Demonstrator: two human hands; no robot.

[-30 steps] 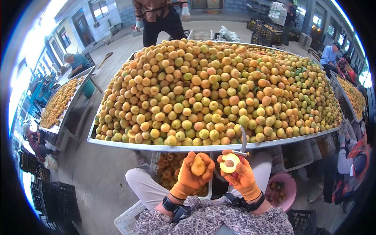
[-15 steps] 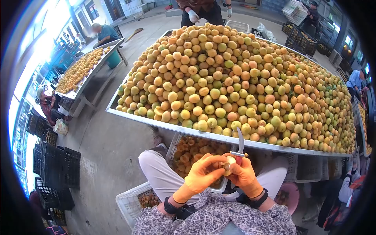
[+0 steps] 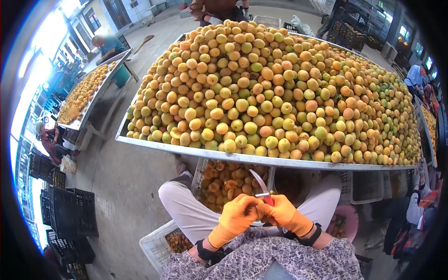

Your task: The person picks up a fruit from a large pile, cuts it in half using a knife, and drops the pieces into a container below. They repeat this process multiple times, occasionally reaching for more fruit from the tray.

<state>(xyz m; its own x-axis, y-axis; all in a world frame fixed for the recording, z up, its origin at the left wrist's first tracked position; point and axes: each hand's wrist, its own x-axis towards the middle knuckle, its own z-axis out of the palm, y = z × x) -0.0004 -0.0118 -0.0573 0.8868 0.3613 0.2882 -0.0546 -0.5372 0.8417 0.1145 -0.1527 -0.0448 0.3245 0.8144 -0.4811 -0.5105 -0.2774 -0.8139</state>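
My left hand (image 3: 237, 218), in an orange glove, is closed, its fingertips meeting those of the other hand over my lap. What its fingers pinch is hidden. My right hand (image 3: 285, 215), gloved in orange too, is wrapped round the red handle of a knife (image 3: 259, 181). The curved blade points up and to the left, over a crate (image 3: 199, 171) of halved apricots (image 3: 228, 182) between my knees. Beyond it, a large pile of whole apricots (image 3: 266, 93) lies on a metal-edged table (image 3: 210, 152).
A white crate (image 3: 151, 247) with fruit pieces is by my left leg, a pink basin (image 3: 351, 220) by my right. Black crates (image 3: 72, 212) stack at the left. One person (image 3: 219, 8) stands behind the table; others sit at a second table (image 3: 95, 100) and far right.
Both hands have come together, hiding the fruit piece that showed between them. The knife blade has tilted to the left. The view has shifted slightly, and the person opposite now reaches to the pile.
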